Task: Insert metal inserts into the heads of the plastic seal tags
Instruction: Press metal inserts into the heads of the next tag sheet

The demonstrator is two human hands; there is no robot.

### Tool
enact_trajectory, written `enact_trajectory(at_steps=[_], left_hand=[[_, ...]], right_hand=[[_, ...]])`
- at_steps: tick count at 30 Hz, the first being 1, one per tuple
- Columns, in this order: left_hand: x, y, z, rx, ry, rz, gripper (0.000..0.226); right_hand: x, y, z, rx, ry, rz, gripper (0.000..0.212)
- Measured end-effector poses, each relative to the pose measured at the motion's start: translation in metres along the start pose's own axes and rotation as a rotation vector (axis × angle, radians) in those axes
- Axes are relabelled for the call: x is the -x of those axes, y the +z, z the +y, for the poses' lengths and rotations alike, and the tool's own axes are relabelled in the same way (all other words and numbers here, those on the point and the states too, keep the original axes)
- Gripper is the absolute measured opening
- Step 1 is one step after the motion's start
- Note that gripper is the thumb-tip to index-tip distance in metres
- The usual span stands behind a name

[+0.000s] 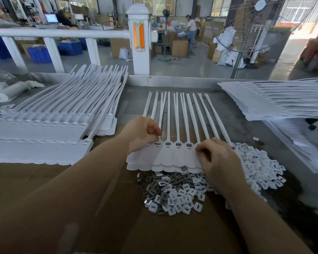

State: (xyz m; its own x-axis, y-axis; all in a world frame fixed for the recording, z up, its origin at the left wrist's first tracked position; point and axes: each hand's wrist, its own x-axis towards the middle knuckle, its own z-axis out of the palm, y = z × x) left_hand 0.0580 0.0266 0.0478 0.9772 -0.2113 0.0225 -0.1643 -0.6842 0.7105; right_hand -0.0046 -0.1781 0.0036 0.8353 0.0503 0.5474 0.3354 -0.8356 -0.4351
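A: Report the position of the work item.

B: A joined row of white plastic seal tags (173, 154) lies at the centre of the frame on the counter (233, 114), flags toward the lower edge, straps fanning toward the upper edge. Several heads in the row show a dark rectangular opening.

A: State of the left hand?

B: The left hand (142, 132) rests on the left end of the row, fingers curled, fingertips pinched at one tag head. Whether an insert is between them cannot be determined.

A: Right hand?

B: The right hand (218, 158) lies on the right end of the row, fingers curled down onto the flags, pressing at a head. Its fingertips hide anything held.

A: Supply of parts?

B: A loose heap of grey metal inserts (155, 182) and white plastic caps (257, 165) sits in the lower centre and lower right, touching the tag row. Stacks of further tags (50, 114) occupy the left, and another stack (283, 98) the upper right.
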Motion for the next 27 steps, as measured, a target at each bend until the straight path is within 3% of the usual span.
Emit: enact_trajectory(at_steps=[4,19,27], left_hand=[[0.001,-0.002,0.0,0.034,-0.03,-0.006,0.012],[0.009,0.01,0.0,-0.27,0.061,0.139,0.008],[0.019,0.014,-0.006,-0.348,0.146,0.14,0.026]], right_hand=[[0.0,0.0,0.0,-0.001,-0.003,0.001,0.005],[0.0,0.0,0.0,-0.007,0.021,-0.012,0.007],[0.0,0.0,0.0,-0.004,0.026,-0.01,0.008]])
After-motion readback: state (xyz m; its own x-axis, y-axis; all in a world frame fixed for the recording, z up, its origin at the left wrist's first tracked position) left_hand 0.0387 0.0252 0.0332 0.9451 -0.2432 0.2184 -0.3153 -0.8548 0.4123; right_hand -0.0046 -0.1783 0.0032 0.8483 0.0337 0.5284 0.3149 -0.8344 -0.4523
